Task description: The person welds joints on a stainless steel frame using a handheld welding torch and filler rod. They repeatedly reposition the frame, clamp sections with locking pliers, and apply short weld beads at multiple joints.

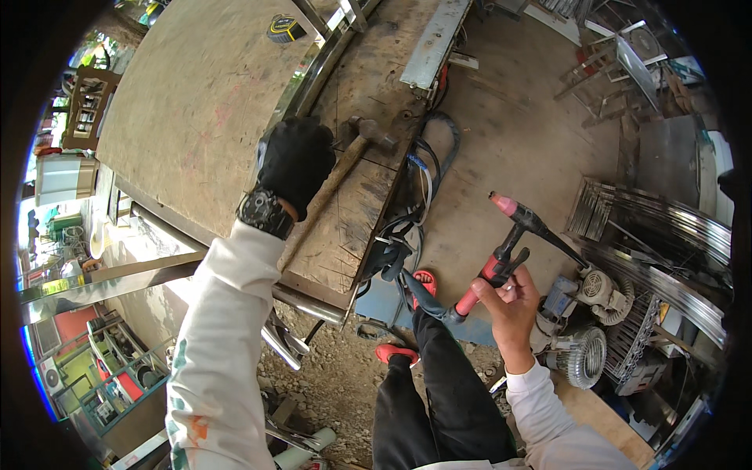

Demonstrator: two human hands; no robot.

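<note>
My left hand (pixel 294 163), in a black glove with a wristwatch below it, is closed around the near end of a shiny square metal tube (pixel 317 82) lying on the worktable (pixel 196 117). Just right of the glove rests a hammer (pixel 333 184) with a wooden handle, its head (pixel 376 133) pointing away from me. In my bare right hand (pixel 509 309) is a red and black TIG welding torch (pixel 497 266), held off the table's right side. Its pink nozzle (pixel 504 204) points up and left. A dark cable sleeve (pixel 424 296) leaves the torch's lower end.
A tape measure (pixel 285 29) lies at the table's far side, and a flat metal strip (pixel 435 43) along its right edge. Cables (pixel 415 227) hang there. Motors (pixel 583 352) and stacked metal frames (pixel 658 235) stand to the right. A long metal bar (pixel 117 286) juts out at left.
</note>
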